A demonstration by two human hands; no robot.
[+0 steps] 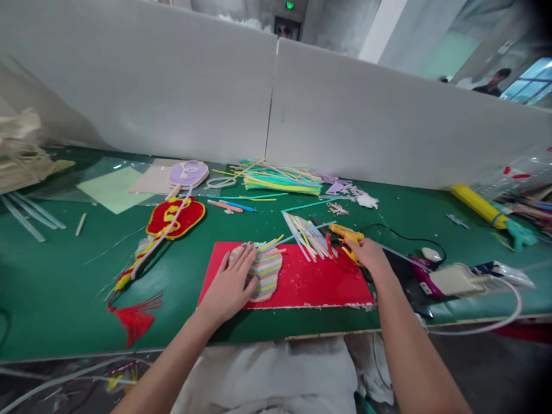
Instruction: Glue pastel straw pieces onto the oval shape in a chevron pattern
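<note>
My left hand (pixel 230 286) lies flat, fingers stretched, over the left part of a rounded piece striped with pastel pipe cleaners (pixel 266 273). That piece rests on a red board (pixel 313 282), and some loose strip ends stick out past its upper edge. At the board's upper right, my right hand (pixel 371 254) is closed around the handle of a yellow glue gun (pixel 345 232), whose nozzle points left. Just left of the glue gun, a fan of cut pastel pipe cleaners (pixel 307 236) overlaps the board's top edge. My fingers partly hide the handle.
A red and yellow fan-shaped craft (pixel 176 218) with a red tassel (pixel 137 322) lies left, below a purple one (pixel 188 173). Bundled pipe cleaners (pixel 280 181) lie at the back before a grey partition (pixel 172 86). A white power strip (pixel 457 280) and cables sit right.
</note>
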